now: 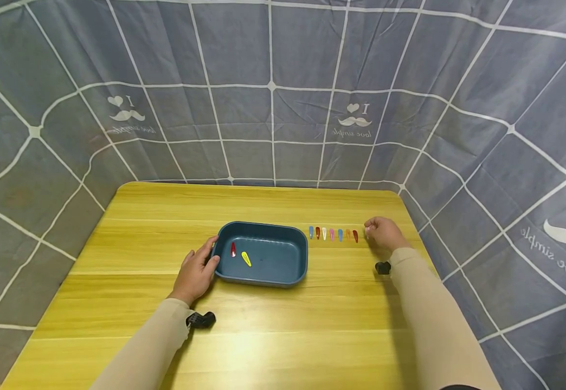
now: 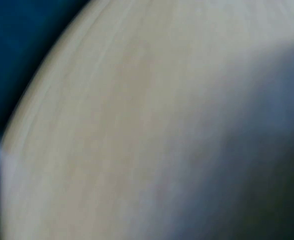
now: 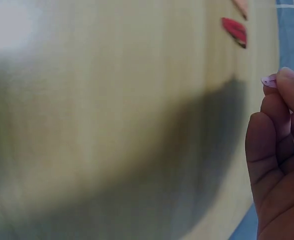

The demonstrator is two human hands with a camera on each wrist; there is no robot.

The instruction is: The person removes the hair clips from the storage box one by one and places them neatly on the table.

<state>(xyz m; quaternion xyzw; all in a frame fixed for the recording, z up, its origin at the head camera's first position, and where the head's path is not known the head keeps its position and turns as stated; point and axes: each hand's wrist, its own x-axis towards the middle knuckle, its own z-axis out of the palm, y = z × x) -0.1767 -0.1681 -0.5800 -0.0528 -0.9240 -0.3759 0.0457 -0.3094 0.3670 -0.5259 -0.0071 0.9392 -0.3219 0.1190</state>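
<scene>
The writing that can be read is on the grey cloth [image 1: 239, 49] behind the blue tray [image 1: 263, 283]. It comes out mirrored: "I", a heart, a white moustache and "love simple", printed once beyond the tray to its left, once beyond it to its right, and again, larger, far off to the right of the tray, where the "I" is cut off. On the tray's visible walls I can make out no lettering.

The left hand [image 1: 194, 275] rests against the left end of the tray, fingers fairly straight along the wall and thumb spread apart from them at the rim. The left wrist view shows only a blurred edge of the tray and the bench [image 1: 263, 336], so the fingers cannot be checked there.

The right hand [image 1: 386, 234], well to the right of the tray, is narrowed to a pinch: thumb and finger hold a small pale pink hair clip [image 3: 267, 81], mostly covered by the fingertips.

Between the tray and that hand lies a row of seven clips [image 1: 332, 234]; going away from the tray they are blue, dark red, white, pink, blue, orange and red. Inside the tray, toward its left end, lie a red clip [image 1: 233, 249] and a yellow clip [image 1: 246, 259], apart from each other.
</scene>
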